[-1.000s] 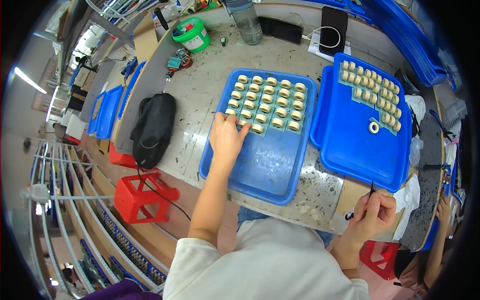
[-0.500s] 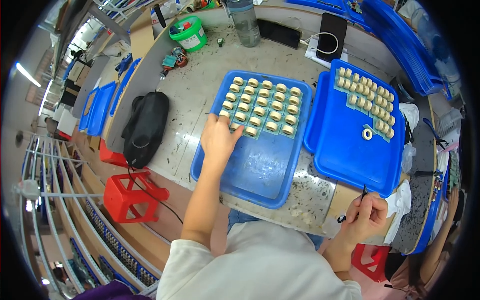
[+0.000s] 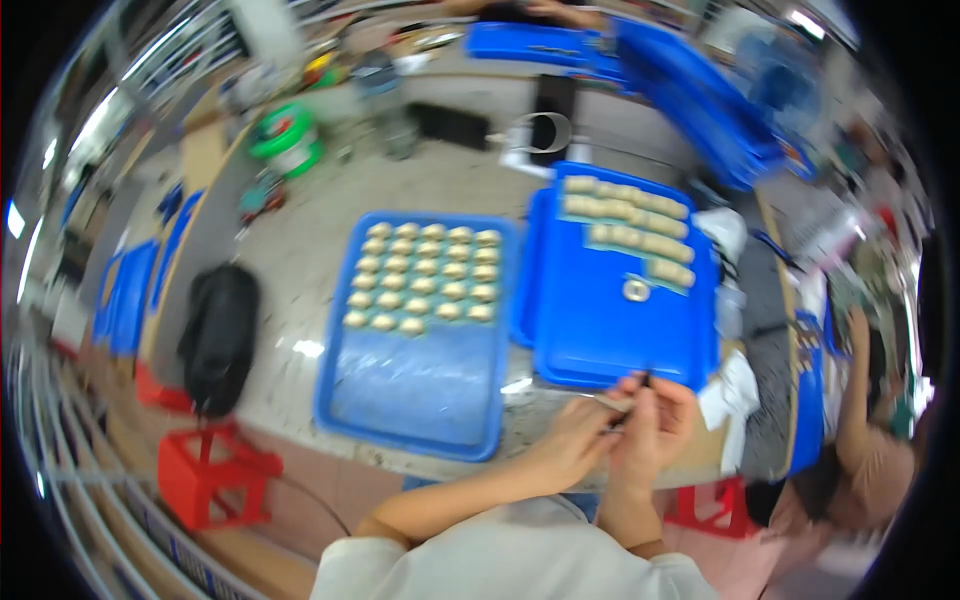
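My left hand (image 3: 572, 440) and my right hand (image 3: 655, 425) meet in front of the right tray, fingertips close together or touching. My right hand is closed round a slim black pen-like tool (image 3: 646, 380), whose tip points up. The fingers of my left hand are pinched; what sits between them is blurred and I cannot make it out. Just beyond my hands, the bright blue tray (image 3: 590, 350) bears rows of cream rings on pale green pieces, with one loose ring (image 3: 636, 290) lying flat. A second blue tray (image 3: 400, 400) to the left carries several rows of similar rings (image 3: 425, 267).
A black pouch (image 3: 218, 335) lies at the table's left. Behind are a green bucket (image 3: 288, 140), a clear bottle (image 3: 386, 110) and a dark phone (image 3: 450, 127). White cloth (image 3: 730, 400) lies right of my hands. A red stool (image 3: 215, 475) stands below; another person (image 3: 870, 450) is at right.
My left hand has left the rings on the left tray and come right, up to my right hand. The view has shifted, and my right hand still grips the black tool.
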Action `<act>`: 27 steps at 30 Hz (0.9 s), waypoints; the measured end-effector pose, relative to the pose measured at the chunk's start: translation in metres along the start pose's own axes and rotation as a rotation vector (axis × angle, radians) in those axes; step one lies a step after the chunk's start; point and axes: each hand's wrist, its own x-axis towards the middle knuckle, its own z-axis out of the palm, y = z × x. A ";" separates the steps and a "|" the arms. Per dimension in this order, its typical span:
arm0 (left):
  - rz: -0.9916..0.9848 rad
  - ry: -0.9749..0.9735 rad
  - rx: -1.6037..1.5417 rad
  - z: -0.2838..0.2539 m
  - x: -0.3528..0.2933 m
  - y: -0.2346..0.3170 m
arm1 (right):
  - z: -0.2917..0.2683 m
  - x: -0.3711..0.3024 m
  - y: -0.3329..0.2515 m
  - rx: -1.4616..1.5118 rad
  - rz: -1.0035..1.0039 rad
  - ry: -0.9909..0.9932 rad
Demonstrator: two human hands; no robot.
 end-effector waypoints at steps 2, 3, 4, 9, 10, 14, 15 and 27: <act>-0.077 0.008 0.038 0.001 0.001 -0.001 | 0.004 0.003 0.009 0.029 -0.040 -0.023; -0.100 0.019 0.037 0.001 0.001 -0.001 | 0.004 0.006 0.006 0.025 -0.044 -0.068; -0.132 0.044 0.047 -0.001 0.001 -0.001 | 0.004 0.010 0.001 0.005 0.003 -0.083; -0.198 -0.100 -0.145 -0.009 0.003 0.011 | -0.005 0.024 -0.019 0.159 0.131 -0.024; -0.157 -0.134 -0.126 -0.010 0.004 0.013 | -0.006 0.026 -0.021 0.231 0.207 -0.023; -0.162 -0.174 -0.176 -0.012 0.003 0.020 | -0.012 0.028 -0.022 0.449 0.259 -0.103; -0.188 -0.126 -0.247 -0.011 0.002 0.021 | -0.014 0.028 -0.021 0.420 0.261 -0.198; -0.220 -0.054 -0.338 -0.019 0.011 0.025 | -0.007 0.009 -0.016 0.093 0.259 -0.563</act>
